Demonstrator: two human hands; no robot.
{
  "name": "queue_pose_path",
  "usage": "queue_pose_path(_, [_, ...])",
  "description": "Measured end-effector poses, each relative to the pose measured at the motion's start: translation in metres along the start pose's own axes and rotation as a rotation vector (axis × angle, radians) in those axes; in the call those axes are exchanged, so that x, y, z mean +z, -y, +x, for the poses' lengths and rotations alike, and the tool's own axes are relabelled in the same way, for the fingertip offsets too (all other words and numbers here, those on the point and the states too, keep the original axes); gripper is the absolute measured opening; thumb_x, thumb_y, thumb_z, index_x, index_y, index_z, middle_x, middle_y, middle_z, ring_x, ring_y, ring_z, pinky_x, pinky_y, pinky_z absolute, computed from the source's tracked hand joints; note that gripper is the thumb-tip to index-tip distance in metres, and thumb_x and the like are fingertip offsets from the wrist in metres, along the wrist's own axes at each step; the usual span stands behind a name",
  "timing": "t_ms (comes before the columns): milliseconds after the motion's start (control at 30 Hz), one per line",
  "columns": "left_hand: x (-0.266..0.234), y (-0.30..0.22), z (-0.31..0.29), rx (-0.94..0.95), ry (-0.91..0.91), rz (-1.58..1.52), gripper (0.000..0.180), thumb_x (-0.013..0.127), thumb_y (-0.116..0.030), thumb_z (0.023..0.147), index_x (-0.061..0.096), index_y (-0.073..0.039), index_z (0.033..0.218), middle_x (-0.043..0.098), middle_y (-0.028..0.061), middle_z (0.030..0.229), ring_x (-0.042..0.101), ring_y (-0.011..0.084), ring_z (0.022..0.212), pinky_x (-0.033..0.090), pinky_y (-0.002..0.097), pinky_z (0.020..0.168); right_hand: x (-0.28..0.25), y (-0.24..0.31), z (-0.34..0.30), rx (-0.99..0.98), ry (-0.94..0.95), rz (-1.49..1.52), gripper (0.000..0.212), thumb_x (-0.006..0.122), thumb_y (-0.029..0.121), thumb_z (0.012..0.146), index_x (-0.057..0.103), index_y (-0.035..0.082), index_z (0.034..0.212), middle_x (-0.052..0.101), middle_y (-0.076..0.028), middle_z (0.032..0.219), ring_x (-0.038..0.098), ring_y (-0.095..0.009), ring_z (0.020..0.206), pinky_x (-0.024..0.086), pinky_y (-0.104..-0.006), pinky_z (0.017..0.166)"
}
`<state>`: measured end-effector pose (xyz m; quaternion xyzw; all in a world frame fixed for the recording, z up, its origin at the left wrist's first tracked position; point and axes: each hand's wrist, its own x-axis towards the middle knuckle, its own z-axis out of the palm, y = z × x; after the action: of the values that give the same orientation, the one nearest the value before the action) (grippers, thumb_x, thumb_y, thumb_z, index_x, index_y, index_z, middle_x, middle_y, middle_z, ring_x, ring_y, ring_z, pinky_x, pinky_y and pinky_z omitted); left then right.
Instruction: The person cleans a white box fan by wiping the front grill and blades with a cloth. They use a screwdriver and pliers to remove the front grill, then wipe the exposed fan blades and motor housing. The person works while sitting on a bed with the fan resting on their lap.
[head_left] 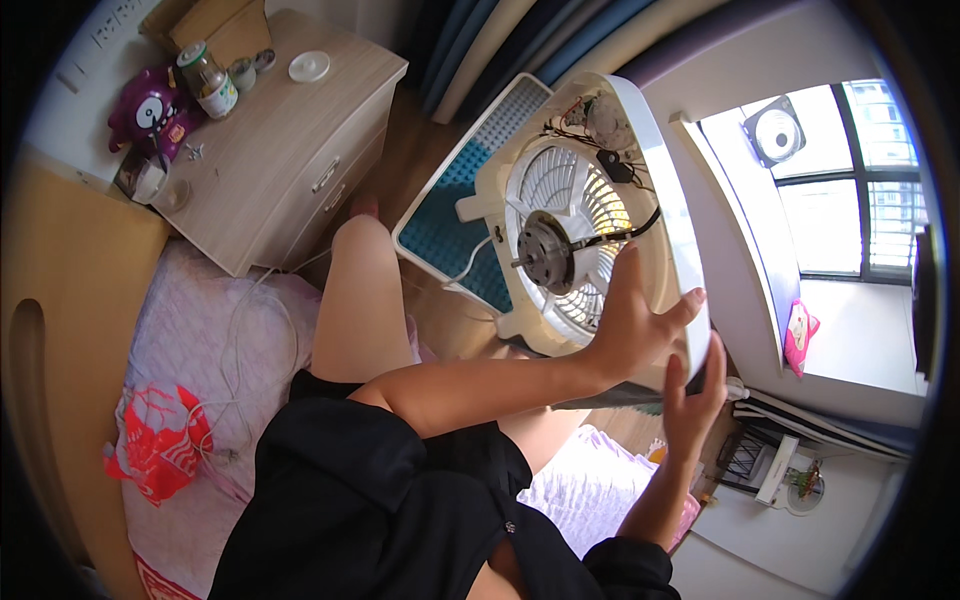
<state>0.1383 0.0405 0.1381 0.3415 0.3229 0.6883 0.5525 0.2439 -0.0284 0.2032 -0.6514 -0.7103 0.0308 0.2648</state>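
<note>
An opened box fan (655, 200) is tilted up in front of me, its white plastic housing showing the inside. At its centre a bare round metal motor (545, 252) with a thin shaft sits on the white slatted grille (560, 180). A black cable sleeve runs from the motor to the housing wall, and loose wires show in the upper corner. My left hand (640, 325) grips the lower right rim, its thumb on the edge and a finger reaching inside. My right hand (692, 405) holds the same corner from outside, partly hidden behind the housing.
Behind the fan lies a white-edged panel with a teal dimpled surface (440, 220). A wooden drawer cabinet (290, 130) at left bears a jar (212, 85), a purple figure (150, 115) and a white lid (309, 66). On the bed, a white cable (235, 330) loops near a red bag (160, 450).
</note>
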Motion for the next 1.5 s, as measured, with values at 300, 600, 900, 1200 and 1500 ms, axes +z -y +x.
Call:
queue_pose_path(300, [-0.067, -0.012, 0.051, -0.069, 0.370, 0.221, 0.025, 0.069, -0.018, 0.080, 0.065, 0.003, 0.093, 0.066, 0.0151, 0.082, 0.066, 0.0214, 0.074, 0.052, 0.0294, 0.065, -0.033, -0.057, 0.042, 0.067, 0.140, -0.018, 0.054, 0.071, 0.018, 0.080, 0.049, -0.003, 0.124, 0.059, -0.009, 0.111, 0.053, -0.015, 0.102, 0.040, -0.0289, 0.091])
queue_pose_path(600, [-0.202, 0.042, 0.204, 0.239, 0.417, 0.404, 0.076, 0.082, -0.041, 0.064, 0.045, -0.004, 0.119, 0.051, 0.0100, 0.107, 0.049, 0.0196, 0.102, 0.039, 0.0338, 0.089, -0.024, -0.074, 0.074, 0.171, 0.256, 0.002, 0.074, 0.074, 0.050, 0.070, 0.053, 0.001, 0.122, 0.060, -0.010, 0.110, 0.055, -0.018, 0.103, 0.041, -0.0324, 0.092])
queue_pose_path(900, [-0.185, 0.037, 0.183, -0.042, 0.386, 0.154, 0.039, 0.073, -0.034, 0.079, 0.064, -0.001, 0.099, 0.065, 0.0032, 0.088, 0.059, 0.0077, 0.080, 0.047, 0.0223, 0.069, -0.023, -0.104, 0.127, 0.316, 0.213, 0.089, 0.065, 0.074, 0.036, 0.074, 0.051, 0.006, 0.128, 0.054, -0.012, 0.126, 0.050, -0.022, 0.117, 0.039, -0.0356, 0.099])
queue_pose_path(1200, [-0.183, -0.032, 0.125, -0.007, -0.043, 0.234, 0.041, 0.072, -0.035, 0.080, 0.064, 0.000, 0.100, 0.063, 0.0017, 0.089, 0.054, 0.0069, 0.080, 0.041, 0.0212, 0.073, -0.013, -0.094, 0.117, 0.537, 0.129, 0.455, 0.061, 0.074, 0.025, 0.077, 0.049, 0.007, 0.130, 0.053, -0.013, 0.127, 0.054, -0.023, 0.111, 0.046, -0.0325, 0.091])
queue_pose_path(1500, [-0.148, -0.013, 0.081, 0.209, -0.309, 0.187, 0.044, 0.067, -0.038, 0.084, 0.055, 0.002, 0.098, 0.057, 0.0045, 0.095, 0.052, 0.0125, 0.086, 0.043, 0.0277, 0.080, -0.098, -0.094, 0.004, 0.395, 0.033, 1.084, 0.027, 0.045, 0.011, 0.096, 0.055, -0.004, 0.115, 0.057, -0.006, 0.093, 0.056, -0.010, 0.084, 0.045, -0.0186, 0.076])
